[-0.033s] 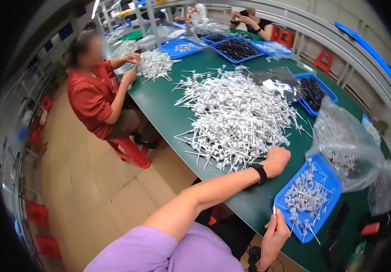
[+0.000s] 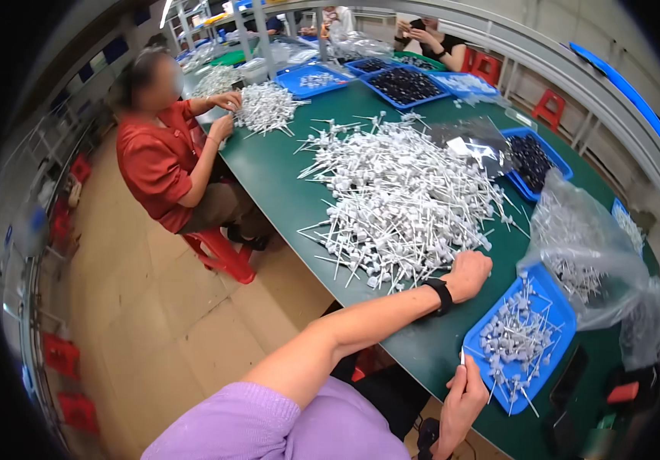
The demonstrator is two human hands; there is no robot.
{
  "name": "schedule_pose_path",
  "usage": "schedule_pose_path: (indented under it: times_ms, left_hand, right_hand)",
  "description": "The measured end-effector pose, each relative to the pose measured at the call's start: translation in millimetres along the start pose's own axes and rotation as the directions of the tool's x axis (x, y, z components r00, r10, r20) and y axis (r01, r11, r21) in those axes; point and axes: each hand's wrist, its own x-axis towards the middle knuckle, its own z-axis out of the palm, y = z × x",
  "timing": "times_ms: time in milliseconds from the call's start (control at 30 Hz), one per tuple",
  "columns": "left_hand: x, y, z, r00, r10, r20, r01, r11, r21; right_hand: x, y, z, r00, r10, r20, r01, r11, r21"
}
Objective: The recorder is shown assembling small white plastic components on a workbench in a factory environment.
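A big heap of small white plastic pieces with thin stems [image 2: 399, 199] covers the middle of the green table. At its near right edge is my left hand [image 2: 469, 276], closed, with its fingertips turned away from view; what it holds, if anything, is hidden. My right hand [image 2: 464, 399] is beside the near left rim of a blue tray [image 2: 556, 295]. Its thumb and fingers pinch a small white stemmed piece [image 2: 463, 357]. Inside the tray lies a loose pile of similar grey-white stemmed pieces [image 2: 517, 333].
Beyond the tray stands a clear plastic bag [image 2: 575, 238] of stemmed pieces. Blue trays of black parts [image 2: 533, 157] sit farther back. A co-worker in red [image 2: 157, 161] handles a smaller white heap [image 2: 268, 107] at the left. A dark phone-like object [image 2: 571, 376] lies right of the tray.
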Motion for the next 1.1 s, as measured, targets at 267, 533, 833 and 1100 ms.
schedule_pose_path:
  times_ms: [267,533,833,1100]
  left_hand:
    - [-63.2,-2.4,-131.0,0.999,0.050,0.019,-0.016,0.606,-0.795]
    - [-177.5,-28.1,-152.1,0.965,-0.074,0.252,0.262,0.347,-0.900]
    - [-195.5,-49.5,-142.1,0.944,-0.165,0.284,0.301,0.084,-0.950]
    - [-202.0,-72.8,-165.3,0.936,-0.253,0.245,0.270,0.069,-0.960]
  right_hand:
    - [9.0,4.4,-1.5,1.000,-0.013,-0.022,0.014,0.998,0.064]
    - [26.4,-53.2,36.3,0.981,-0.164,0.101,0.149,0.979,0.140]
    - [25.8,-65.1,55.1,0.945,-0.210,0.250,0.209,0.977,0.033]
    - [48.5,-53.3,62.7,0.789,-0.043,0.613,0.219,0.952,-0.215]
